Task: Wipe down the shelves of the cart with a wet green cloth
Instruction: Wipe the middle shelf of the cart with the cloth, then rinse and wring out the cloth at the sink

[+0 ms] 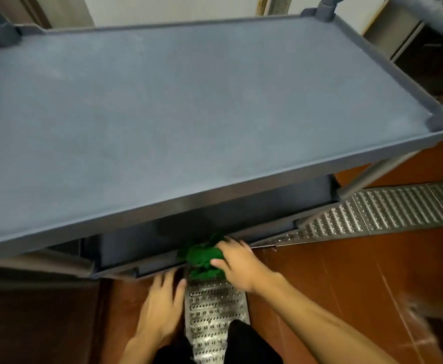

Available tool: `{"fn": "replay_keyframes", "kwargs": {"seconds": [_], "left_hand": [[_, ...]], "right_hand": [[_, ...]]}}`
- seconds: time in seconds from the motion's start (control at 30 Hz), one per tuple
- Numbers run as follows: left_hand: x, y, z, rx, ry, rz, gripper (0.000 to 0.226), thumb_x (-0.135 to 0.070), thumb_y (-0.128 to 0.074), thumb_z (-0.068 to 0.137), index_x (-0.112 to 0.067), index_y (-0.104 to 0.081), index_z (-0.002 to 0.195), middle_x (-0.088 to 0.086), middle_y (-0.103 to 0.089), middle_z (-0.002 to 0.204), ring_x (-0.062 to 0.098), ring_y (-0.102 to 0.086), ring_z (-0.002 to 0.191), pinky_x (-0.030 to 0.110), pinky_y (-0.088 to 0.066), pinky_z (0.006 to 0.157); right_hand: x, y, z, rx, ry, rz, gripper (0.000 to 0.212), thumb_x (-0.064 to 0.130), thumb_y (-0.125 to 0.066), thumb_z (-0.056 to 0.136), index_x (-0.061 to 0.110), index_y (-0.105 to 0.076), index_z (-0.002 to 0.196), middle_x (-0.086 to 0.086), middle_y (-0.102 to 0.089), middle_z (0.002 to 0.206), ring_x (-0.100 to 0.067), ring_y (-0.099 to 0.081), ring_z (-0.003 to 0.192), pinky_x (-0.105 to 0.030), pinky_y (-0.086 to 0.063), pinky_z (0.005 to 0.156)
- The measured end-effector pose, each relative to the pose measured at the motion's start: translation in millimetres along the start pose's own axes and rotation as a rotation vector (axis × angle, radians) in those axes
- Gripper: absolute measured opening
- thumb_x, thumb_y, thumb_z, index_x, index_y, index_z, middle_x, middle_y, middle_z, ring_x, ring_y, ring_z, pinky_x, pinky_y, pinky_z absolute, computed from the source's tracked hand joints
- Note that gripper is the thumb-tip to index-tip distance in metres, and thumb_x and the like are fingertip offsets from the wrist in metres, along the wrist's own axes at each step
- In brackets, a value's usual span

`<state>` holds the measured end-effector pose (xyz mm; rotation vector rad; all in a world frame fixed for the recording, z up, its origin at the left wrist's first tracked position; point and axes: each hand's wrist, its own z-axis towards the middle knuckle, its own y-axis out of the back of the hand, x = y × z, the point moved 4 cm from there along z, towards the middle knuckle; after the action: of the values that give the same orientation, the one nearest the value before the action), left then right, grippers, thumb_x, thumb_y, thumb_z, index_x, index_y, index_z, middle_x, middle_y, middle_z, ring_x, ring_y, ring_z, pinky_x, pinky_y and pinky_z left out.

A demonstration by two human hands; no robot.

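Risk lies at the edge: the right hand clutches the bunched green cloth on the near rim of the lower shelf of the cart, above the metal floor grate; a loosened hold would drop it there. The left hand spreads open just beside that rim, holding nothing.

Both bare forearms reach forward; the left hand extends straight-fingered, the right hand curls around a bunched green cloth.
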<state>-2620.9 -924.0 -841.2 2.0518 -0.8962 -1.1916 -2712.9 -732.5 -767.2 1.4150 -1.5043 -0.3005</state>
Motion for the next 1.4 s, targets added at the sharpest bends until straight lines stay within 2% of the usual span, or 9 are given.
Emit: {"fn": "replay_keyframes", "kwargs": {"seconds": [0.1, 0.23, 0.37, 0.57, 0.77, 0.9, 1.0, 1.2, 1.4], "left_hand": [[-44, 9, -39, 0.087, -0.009, -0.215, 0.062, -0.034, -0.054, 0.098, -0.013, -0.032, 0.152, 0.005, -0.044, 0.149, 0.023, -0.047, 0.135, 0.035, -0.040, 0.110], [-100, 57, -93, -0.069, -0.023, -0.472, 0.030, -0.013, -0.062, 0.094, -0.026, -0.057, 0.121, -0.002, -0.065, 0.113, 0.013, -0.063, 0.105, 0.030, -0.051, 0.089], [-134, 107, -138, -0.139, 0.105, -0.781, 0.028, -0.003, -0.055, 0.097, -0.027, -0.067, 0.105, -0.001, -0.072, 0.105, 0.004, -0.065, 0.096, 0.016, -0.048, 0.084], [-161, 164, -202, -0.097, 0.317, -1.429, 0.047, -0.057, -0.047, 0.092, -0.025, -0.077, 0.108, 0.008, -0.075, 0.113, 0.021, -0.071, 0.107, 0.032, -0.055, 0.087], [-162, 205, -273, -0.313, 0.306, -1.417, 0.038, -0.033, -0.077, 0.074, -0.014, -0.074, 0.107, 0.014, -0.074, 0.110, 0.026, -0.071, 0.102, 0.031, -0.057, 0.083], [-139, 217, -329, -0.566, 0.453, -1.493, 0.043, -0.011, -0.071, 0.061, 0.002, -0.067, 0.102, 0.014, -0.076, 0.092, 0.020, -0.073, 0.079, 0.029, -0.057, 0.064], [-120, 218, -377, -0.750, 0.528, -1.606, 0.054, -0.005, -0.081, 0.054, -0.002, -0.066, 0.105, 0.013, -0.077, 0.095, 0.027, -0.074, 0.081, 0.035, -0.057, 0.064], [-84, 212, -484, -1.125, 0.526, -1.727, 0.049, -0.022, -0.078, 0.067, -0.007, -0.069, 0.113, 0.015, -0.075, 0.110, 0.032, -0.072, 0.103, 0.046, -0.053, 0.092], [-62, 175, -610, -1.351, 0.562, -1.736, 0.040, -0.032, -0.081, 0.069, -0.018, -0.076, 0.107, 0.011, -0.074, 0.115, 0.028, -0.071, 0.108, 0.038, -0.060, 0.085]], "right_hand": [[29, 12, -41, -0.047, 0.021, 0.209, 0.036, 0.033, -0.049, 0.101, 0.014, -0.051, 0.132, -0.005, -0.047, 0.146, -0.016, -0.031, 0.143, -0.036, -0.020, 0.119], [68, 52, -93, -0.087, 0.045, 0.384, 0.040, 0.031, -0.061, 0.095, 0.013, -0.057, 0.131, -0.001, -0.047, 0.148, -0.014, -0.034, 0.143, -0.033, -0.027, 0.116], [98, 100, -143, -0.104, 0.053, 0.510, 0.023, 0.029, -0.075, 0.084, 0.022, -0.062, 0.102, 0.011, -0.062, 0.124, 0.014, -0.054, 0.107, -0.007, -0.041, 0.088], [148, 145, -189, -0.022, 0.248, 0.430, 0.038, 0.033, -0.088, 0.067, 0.025, -0.057, 0.088, 0.007, -0.056, 0.096, -0.002, -0.053, 0.093, -0.018, -0.038, 0.079], [219, 157, -221, 0.152, 0.549, 0.409, 0.065, 0.047, -0.088, 0.057, 0.033, -0.060, 0.114, 0.014, -0.053, 0.117, -0.001, -0.053, 0.113, -0.015, -0.040, 0.095], [251, 153, -234, 0.226, 0.696, 0.519, 0.066, 0.010, -0.077, 0.077, 0.036, -0.053, 0.132, 0.015, -0.048, 0.136, -0.011, -0.050, 0.130, -0.035, -0.046, 0.106], [272, 133, -240, 0.284, 0.724, 0.562, 0.078, 0.000, -0.075, 0.080, 0.042, -0.045, 0.139, 0.016, -0.035, 0.148, -0.008, -0.050, 0.130, -0.029, -0.050, 0.101], [312, 50, -282, 0.630, 0.641, 0.357, 0.098, 0.066, -0.078, 0.065, 0.053, -0.024, 0.146, 0.039, -0.040, 0.136, 0.017, -0.043, 0.123, -0.010, -0.041, 0.095], [347, -44, -376, 0.996, 0.745, 0.221, 0.043, 0.058, -0.076, 0.074, 0.047, -0.062, 0.114, 0.012, -0.071, 0.109, -0.002, -0.064, 0.107, -0.028, -0.050, 0.098]]}}
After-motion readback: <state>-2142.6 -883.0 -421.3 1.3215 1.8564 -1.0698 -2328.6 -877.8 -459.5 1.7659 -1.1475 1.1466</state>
